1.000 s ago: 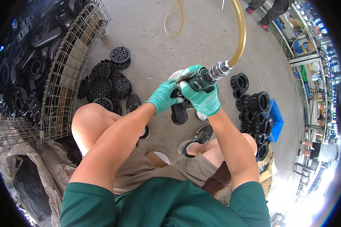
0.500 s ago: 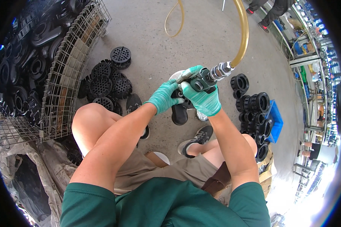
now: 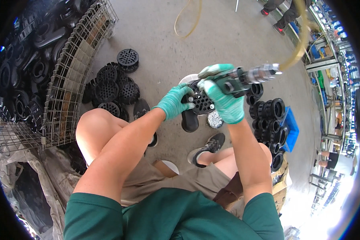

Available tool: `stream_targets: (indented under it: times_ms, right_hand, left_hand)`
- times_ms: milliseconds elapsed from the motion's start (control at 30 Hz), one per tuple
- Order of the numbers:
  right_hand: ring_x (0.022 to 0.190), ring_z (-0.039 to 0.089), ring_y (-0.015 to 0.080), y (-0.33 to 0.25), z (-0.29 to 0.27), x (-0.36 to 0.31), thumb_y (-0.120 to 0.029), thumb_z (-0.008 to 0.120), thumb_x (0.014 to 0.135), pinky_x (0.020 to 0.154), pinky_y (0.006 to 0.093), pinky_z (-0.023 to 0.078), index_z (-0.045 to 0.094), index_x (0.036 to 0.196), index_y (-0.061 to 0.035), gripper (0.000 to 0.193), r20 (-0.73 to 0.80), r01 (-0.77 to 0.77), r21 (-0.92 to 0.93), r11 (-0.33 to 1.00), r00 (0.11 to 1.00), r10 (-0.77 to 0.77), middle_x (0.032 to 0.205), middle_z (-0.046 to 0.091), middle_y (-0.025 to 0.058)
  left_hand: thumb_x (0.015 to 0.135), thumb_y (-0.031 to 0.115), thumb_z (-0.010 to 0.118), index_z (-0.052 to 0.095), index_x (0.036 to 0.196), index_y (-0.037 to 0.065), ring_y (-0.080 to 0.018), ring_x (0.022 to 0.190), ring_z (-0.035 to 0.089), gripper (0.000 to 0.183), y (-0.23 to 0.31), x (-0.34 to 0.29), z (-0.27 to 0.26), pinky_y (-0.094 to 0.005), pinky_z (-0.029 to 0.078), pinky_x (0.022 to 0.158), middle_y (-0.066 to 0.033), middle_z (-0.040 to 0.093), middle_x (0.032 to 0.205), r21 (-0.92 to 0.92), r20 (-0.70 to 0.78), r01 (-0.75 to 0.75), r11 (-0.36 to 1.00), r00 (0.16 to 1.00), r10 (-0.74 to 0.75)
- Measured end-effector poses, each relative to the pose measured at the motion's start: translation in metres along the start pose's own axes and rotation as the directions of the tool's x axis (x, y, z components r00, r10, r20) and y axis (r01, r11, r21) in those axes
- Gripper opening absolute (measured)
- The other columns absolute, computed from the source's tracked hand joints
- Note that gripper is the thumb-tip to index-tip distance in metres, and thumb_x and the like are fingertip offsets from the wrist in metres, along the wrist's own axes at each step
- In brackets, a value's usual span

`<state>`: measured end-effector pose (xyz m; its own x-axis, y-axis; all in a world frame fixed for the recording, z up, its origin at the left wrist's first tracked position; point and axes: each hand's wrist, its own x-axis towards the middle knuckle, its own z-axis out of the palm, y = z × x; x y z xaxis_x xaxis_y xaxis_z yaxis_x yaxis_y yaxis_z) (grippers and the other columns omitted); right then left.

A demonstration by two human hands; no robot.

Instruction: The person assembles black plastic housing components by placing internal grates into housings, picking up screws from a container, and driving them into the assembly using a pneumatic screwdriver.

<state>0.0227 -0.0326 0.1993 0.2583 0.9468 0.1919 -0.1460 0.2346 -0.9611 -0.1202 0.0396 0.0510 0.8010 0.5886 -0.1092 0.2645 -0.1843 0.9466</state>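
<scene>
In a green knit glove, my left hand (image 3: pixel 175 103) curls its fingers and thumb on the left side of a round black part with many holes (image 3: pixel 203 105). Small shiny fasteners (image 3: pixel 191 99) show on that part near my fingertips. My gloved right hand (image 3: pixel 227 100) grips a dark green air-powered driver (image 3: pixel 237 82), held to the right above the black part. A metal coupling (image 3: pixel 264 73) joins the driver to a blurred yellow hose (image 3: pixel 298 52). Below the part sticks out a black rounded piece (image 3: pixel 190 121). Beside it sits a round dish of small silvery pieces (image 3: pixel 215 119).
Perforated black parts (image 3: pixel 107 89) lie piled on the floor at left, next to a wire cage (image 3: pixel 70 60) full of black mouldings. Black rings (image 3: pixel 274 109) are stacked at right by a blue crate (image 3: pixel 291 129). Shelving (image 3: pixel 322 64) lines the far right; another person's legs (image 3: pixel 286 18) stand nearby.
My right hand has pulled the driver to the right, off the black part, uncovering its holes and fasteners. The hose has swung right too. My left hand has stayed in place.
</scene>
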Motion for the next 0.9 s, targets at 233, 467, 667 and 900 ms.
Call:
stream_targets:
  times_ms: [233, 467, 667, 900]
  right_hand:
    - [0.088, 0.070, 0.0177, -0.018, -0.048, -0.018, 0.006, 0.070, 0.082, 0.079, 0.0323, 0.060, 0.061, 0.110, -0.0012, 0.030, -0.194, 0.047, -0.223, 0.974, 0.977, -0.092, 0.100, 0.071, 0.0122]
    - [0.084, 0.070, 0.0172, -0.009, -0.061, -0.034, 0.007, 0.068, 0.083, 0.076, 0.0313, 0.059, 0.060, 0.110, -0.0006, 0.029, -0.228, 0.025, -0.194, 0.981, 0.971, -0.069, 0.101, 0.071, 0.0130]
    - [0.089, 0.069, 0.0167, 0.007, -0.060, -0.039, 0.007, 0.067, 0.083, 0.079, 0.0318, 0.058, 0.060, 0.111, -0.0021, 0.030, -0.227, 0.008, -0.173, 0.985, 0.973, -0.048, 0.101, 0.072, 0.0111]
    - [0.084, 0.066, 0.0121, 0.017, -0.057, -0.040, 0.010, 0.067, 0.083, 0.071, 0.0278, 0.058, 0.061, 0.103, -0.0056, 0.026, -0.128, -0.016, -0.134, 0.991, 0.992, -0.001, 0.095, 0.071, 0.0081]
  left_hand:
    - [0.081, 0.004, 0.080, 0.060, 0.111, 0.003, -0.0243, 0.103, 0.060, 0.036, 0.001, -0.004, 0.000, -0.0370, 0.053, 0.092, -0.0121, 0.054, 0.130, 0.071, -0.062, -0.058, 0.996, 0.996, 0.063]
    - [0.086, -0.005, 0.071, 0.060, 0.108, 0.002, -0.0236, 0.105, 0.059, 0.026, -0.008, -0.002, 0.010, -0.0326, 0.051, 0.094, -0.0133, 0.054, 0.130, 0.100, -0.121, -0.071, 0.992, 0.989, 0.083]
    - [0.085, -0.007, 0.071, 0.061, 0.104, 0.000, -0.0248, 0.107, 0.059, 0.023, -0.014, 0.000, 0.014, -0.0335, 0.050, 0.096, -0.0136, 0.054, 0.131, 0.028, -0.135, -0.077, 0.997, 0.988, 0.080]
    - [0.086, -0.004, 0.072, 0.062, 0.102, 0.001, -0.0229, 0.103, 0.060, 0.020, -0.011, -0.003, 0.012, -0.0327, 0.052, 0.092, -0.0129, 0.053, 0.133, 0.139, -0.182, -0.124, 0.982, 0.972, 0.149]
